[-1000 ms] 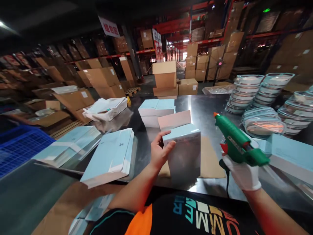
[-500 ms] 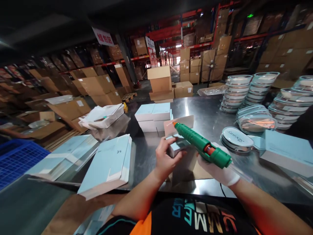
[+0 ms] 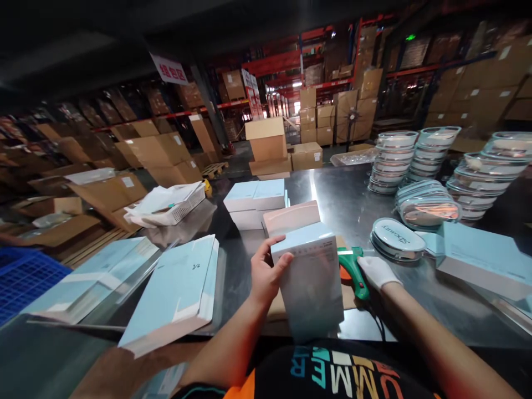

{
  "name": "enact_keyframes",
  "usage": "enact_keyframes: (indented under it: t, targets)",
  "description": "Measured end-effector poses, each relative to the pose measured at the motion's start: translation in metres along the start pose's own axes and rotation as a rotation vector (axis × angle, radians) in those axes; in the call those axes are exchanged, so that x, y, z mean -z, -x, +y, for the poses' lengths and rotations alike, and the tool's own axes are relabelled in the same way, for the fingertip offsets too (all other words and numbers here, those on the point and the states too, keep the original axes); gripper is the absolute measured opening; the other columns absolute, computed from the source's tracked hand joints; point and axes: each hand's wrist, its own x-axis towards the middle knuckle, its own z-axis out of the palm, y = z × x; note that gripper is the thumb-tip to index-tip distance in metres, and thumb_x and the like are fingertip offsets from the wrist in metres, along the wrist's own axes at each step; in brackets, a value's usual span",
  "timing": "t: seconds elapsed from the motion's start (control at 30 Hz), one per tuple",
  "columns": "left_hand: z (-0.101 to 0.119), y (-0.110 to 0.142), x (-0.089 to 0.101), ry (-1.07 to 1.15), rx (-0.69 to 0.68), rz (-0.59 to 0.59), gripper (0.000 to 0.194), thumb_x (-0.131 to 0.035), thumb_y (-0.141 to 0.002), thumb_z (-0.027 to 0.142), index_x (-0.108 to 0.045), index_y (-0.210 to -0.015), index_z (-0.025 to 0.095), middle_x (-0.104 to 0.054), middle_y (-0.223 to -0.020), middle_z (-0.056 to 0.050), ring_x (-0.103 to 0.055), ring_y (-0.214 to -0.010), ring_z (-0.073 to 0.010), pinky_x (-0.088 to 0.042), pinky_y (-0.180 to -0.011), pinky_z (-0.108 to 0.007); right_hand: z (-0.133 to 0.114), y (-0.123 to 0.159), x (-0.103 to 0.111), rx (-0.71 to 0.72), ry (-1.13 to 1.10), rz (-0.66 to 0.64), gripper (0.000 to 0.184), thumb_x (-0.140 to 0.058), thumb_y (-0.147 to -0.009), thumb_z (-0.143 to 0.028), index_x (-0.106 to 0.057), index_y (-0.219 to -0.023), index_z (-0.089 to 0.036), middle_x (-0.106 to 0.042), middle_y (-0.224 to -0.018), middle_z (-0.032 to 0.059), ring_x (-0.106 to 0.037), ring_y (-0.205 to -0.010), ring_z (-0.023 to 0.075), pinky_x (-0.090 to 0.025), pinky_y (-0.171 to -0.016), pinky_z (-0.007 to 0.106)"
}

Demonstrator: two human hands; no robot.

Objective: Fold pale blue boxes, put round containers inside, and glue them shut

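My bare left hand (image 3: 266, 271) grips the upper left side of a pale blue carton (image 3: 310, 277) with a grey-white printed face. The carton stands upright in front of me, a pinkish flap (image 3: 291, 219) raised behind it. To its right, a green hot glue gun (image 3: 355, 274) with an orange trigger lies on its side, partly hidden by the carton. My right hand (image 3: 377, 272), in a white glove, is at the gun's rear edge, fingers stretched toward it and not wrapped around its handle. A brown cardboard sheet (image 3: 349, 299) shows beneath the gun.
Stacked blue-and-white boxes (image 3: 254, 202) stand behind the carton. Flat blue cartons (image 3: 174, 288) lie left, near a white basket (image 3: 178, 213). Oval clear-wrapped cases (image 3: 397, 238) and tall stacks (image 3: 393, 160) occupy the right, beside a larger blue box (image 3: 482, 249).
The glue gun has gone from my raised right hand down onto the table, and that hand has moved right. My left hand has turned the carton so its printed face shows.
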Motion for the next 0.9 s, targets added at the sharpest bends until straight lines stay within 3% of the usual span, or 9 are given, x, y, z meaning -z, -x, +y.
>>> enact_keyframes:
  t: [0.1, 0.17, 0.23, 0.33, 0.43, 0.5, 0.6, 0.7, 0.9]
  targets:
    - [-0.001, 0.001, -0.005, 0.013, -0.013, -0.035, 0.067, -0.094, -0.070, 0.067, -0.079, -0.111, 0.015, -0.079, -0.092, -0.009, -0.071, -0.079, -0.0231, -0.057, -0.071, -0.031, -0.020, 0.007, 0.007, 0.105, -0.102, 0.080, 0.041, -0.051, -0.100, -0.056, -0.073, -0.100, -0.022, -0.079, -0.112, 0.0182, -0.074, -0.120, 0.0372, -0.060, -0.103, 0.053]
    - [-0.002, 0.002, -0.010, 0.001, -0.068, -0.070, 0.066, -0.093, -0.072, 0.069, -0.080, -0.109, 0.016, -0.079, -0.095, -0.009, -0.072, -0.083, -0.0245, -0.058, -0.074, -0.032, -0.045, 0.016, 0.007, 0.255, -0.327, 0.005, 0.055, -0.047, -0.102, -0.059, -0.064, -0.138, -0.023, -0.073, -0.140, 0.0145, -0.071, -0.129, 0.0312, -0.060, -0.108, 0.048]
    - [-0.004, 0.003, -0.014, -0.026, -0.136, -0.112, 0.064, -0.091, -0.074, 0.069, -0.081, -0.108, 0.017, -0.078, -0.099, -0.010, -0.074, -0.090, -0.0266, -0.059, -0.079, -0.034, -0.069, 0.025, 0.003, 0.396, -0.496, -0.102, 0.066, -0.055, -0.098, -0.059, -0.055, -0.152, -0.022, -0.069, -0.149, 0.0135, -0.069, -0.133, 0.0308, -0.058, -0.112, 0.047]
    - [-0.013, 0.003, -0.016, -0.079, -0.218, -0.160, 0.059, -0.088, -0.079, 0.069, -0.082, -0.107, 0.018, -0.075, -0.109, -0.012, -0.074, -0.103, -0.0290, -0.060, -0.091, -0.038, -0.086, 0.032, 0.000, 0.480, -0.498, -0.158, 0.063, -0.067, -0.091, -0.056, -0.063, -0.144, -0.021, -0.072, -0.143, 0.0130, -0.068, -0.133, 0.0339, -0.055, -0.116, 0.049]
    - [-0.024, 0.002, -0.015, -0.059, -0.348, -0.130, 0.054, -0.087, -0.082, 0.068, -0.076, -0.105, 0.020, -0.070, -0.131, -0.016, -0.071, -0.124, -0.0324, -0.058, -0.104, -0.043, -0.074, 0.034, 0.001, 0.567, -0.460, -0.203, 0.076, -0.081, -0.082, -0.063, -0.062, -0.142, -0.020, -0.068, -0.149, 0.0166, -0.065, -0.138, 0.0368, -0.054, -0.117, 0.051]
    - [-0.029, 0.000, -0.012, 0.029, -0.441, -0.096, 0.056, -0.090, -0.083, 0.063, -0.067, -0.116, 0.024, -0.070, -0.128, -0.013, -0.072, -0.126, -0.0308, -0.058, -0.107, -0.045, -0.059, 0.034, 0.004, 0.649, -0.396, -0.217, 0.082, -0.092, -0.073, -0.064, -0.065, -0.137, -0.021, -0.058, -0.162, 0.0187, -0.056, -0.150, 0.0387, -0.049, -0.123, 0.053]
    - [-0.027, -0.006, -0.006, 0.023, -0.532, -0.191, 0.058, -0.088, -0.088, 0.057, -0.062, -0.130, 0.028, -0.075, -0.111, -0.008, -0.074, -0.120, -0.0290, -0.060, -0.106, -0.048, -0.045, 0.037, 0.009, 0.777, -0.330, -0.225, 0.054, -0.086, -0.086, -0.061, -0.074, -0.125, -0.024, -0.044, -0.174, 0.0151, -0.043, -0.162, 0.0368, -0.039, -0.131, 0.057]
    - [-0.016, -0.012, -0.001, -0.153, -0.586, -0.402, 0.038, -0.077, -0.097, 0.059, -0.078, -0.113, 0.024, -0.079, -0.114, -0.013, -0.072, -0.127, -0.0330, -0.056, -0.113, -0.056, -0.046, 0.043, 0.011, 0.881, -0.331, -0.252, 0.029, -0.075, -0.101, -0.048, -0.080, -0.123, -0.029, -0.047, -0.173, 0.0100, -0.047, -0.160, 0.0319, -0.036, -0.132, 0.058]
    - [-0.007, -0.018, -0.002, -0.176, -0.640, -0.453, 0.025, -0.077, -0.100, 0.048, -0.085, -0.110, 0.027, -0.085, -0.112, -0.010, -0.076, -0.122, -0.0313, -0.062, -0.105, -0.056, -0.054, 0.045, 0.012, 0.811, -0.399, -0.278, 0.030, -0.075, -0.099, -0.056, -0.087, -0.114, -0.033, -0.070, -0.150, 0.0101, -0.064, -0.143, 0.0315, -0.052, -0.122, 0.055]
